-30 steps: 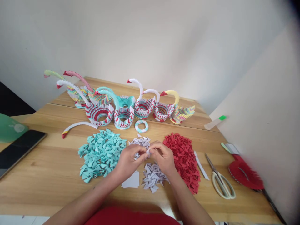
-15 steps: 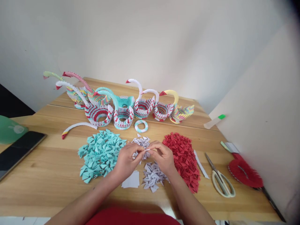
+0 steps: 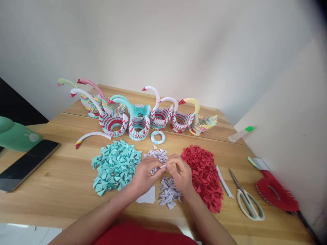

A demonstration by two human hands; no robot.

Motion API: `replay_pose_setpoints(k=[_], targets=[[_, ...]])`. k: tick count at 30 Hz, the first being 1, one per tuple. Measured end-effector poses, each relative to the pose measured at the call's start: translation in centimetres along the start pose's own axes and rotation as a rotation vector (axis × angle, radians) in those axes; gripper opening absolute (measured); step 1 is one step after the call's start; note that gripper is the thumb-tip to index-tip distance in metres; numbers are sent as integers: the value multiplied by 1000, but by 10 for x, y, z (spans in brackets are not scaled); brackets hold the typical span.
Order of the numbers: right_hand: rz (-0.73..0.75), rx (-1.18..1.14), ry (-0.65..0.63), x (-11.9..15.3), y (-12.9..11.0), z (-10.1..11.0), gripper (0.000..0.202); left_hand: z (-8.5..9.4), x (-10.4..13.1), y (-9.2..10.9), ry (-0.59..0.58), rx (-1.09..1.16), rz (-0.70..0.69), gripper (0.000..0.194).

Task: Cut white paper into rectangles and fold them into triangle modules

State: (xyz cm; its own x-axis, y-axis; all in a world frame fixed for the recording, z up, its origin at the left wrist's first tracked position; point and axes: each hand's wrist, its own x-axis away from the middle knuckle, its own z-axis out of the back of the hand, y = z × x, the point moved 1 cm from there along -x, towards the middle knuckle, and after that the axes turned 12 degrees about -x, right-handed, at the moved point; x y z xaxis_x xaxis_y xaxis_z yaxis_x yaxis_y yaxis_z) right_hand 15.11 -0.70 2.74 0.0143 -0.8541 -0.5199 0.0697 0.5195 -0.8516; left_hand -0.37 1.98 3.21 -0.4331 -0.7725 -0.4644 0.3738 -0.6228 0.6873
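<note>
We see a small paper (image 3: 163, 166) pinched tight

The paper is white, thin and very little. From here it looks like a short strip, and it lies almost flat, with one end to the left and one to the right. It is up above the table (image 3: 66, 190), between the fingertips, with the far heap (image 3: 160, 154) of white bits behind it and the near heap (image 3: 170, 194) of white bits closer to us. The fingers hide a lot of it, so we cannot quite tell how it is folded.

Now we look at the fingers. On the left hand (image 3: 145, 173), the thumb and first finger are pressed together on the left end of the paper. The other fingers are curled in. On the right hand (image 3: 181, 173), the thumb and first finger bend to make a little round gap, but their tips close together on the right end. The tips of both hands are very near each other.

We see blue bits (image 3: 117, 166) beside the left hand and red bits (image 3: 204, 177) beside the right hand. White sheets (image 3: 147, 196) lie flat near the left wrist. Past the far heap, we see a ring (image 3: 152, 137) in blue and white, and paper swans (image 3: 139, 135) stand behind.
</note>
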Motion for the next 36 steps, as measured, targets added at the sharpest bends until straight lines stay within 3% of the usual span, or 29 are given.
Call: replay_pose_setpoints(k=[5, 10, 15, 22, 26, 28, 33, 36], targets=[[-51, -10, 24, 1, 1, -3, 15, 4, 1, 4, 2, -101, -43, 24], [-55, 49, 74, 1, 3, 0, 17, 8, 1, 5, -19, 79, 110, 18], [-80, 84, 17, -1, 2, 1, 6, 9, 0, 4, 18, -11, 83, 18], [-20, 72, -19, -1, -5, -1, 15, 2, 1, 3, -97, 116, 180, 17], [-73, 46, -1, -1, -2, 0, 18, 4, 0, 3, -46, 41, 175, 21], [-51, 64, 16, -3, 0, 1, 17, 5, -1, 2, -67, 154, 243, 18], [93, 126, 11, -4, -2, 2, 15, 1, 0, -4, -286, 850, 504, 28], [144, 191, 18, -4, -3, 2, 16, -2, 0, -8, -268, 995, 554, 34]])
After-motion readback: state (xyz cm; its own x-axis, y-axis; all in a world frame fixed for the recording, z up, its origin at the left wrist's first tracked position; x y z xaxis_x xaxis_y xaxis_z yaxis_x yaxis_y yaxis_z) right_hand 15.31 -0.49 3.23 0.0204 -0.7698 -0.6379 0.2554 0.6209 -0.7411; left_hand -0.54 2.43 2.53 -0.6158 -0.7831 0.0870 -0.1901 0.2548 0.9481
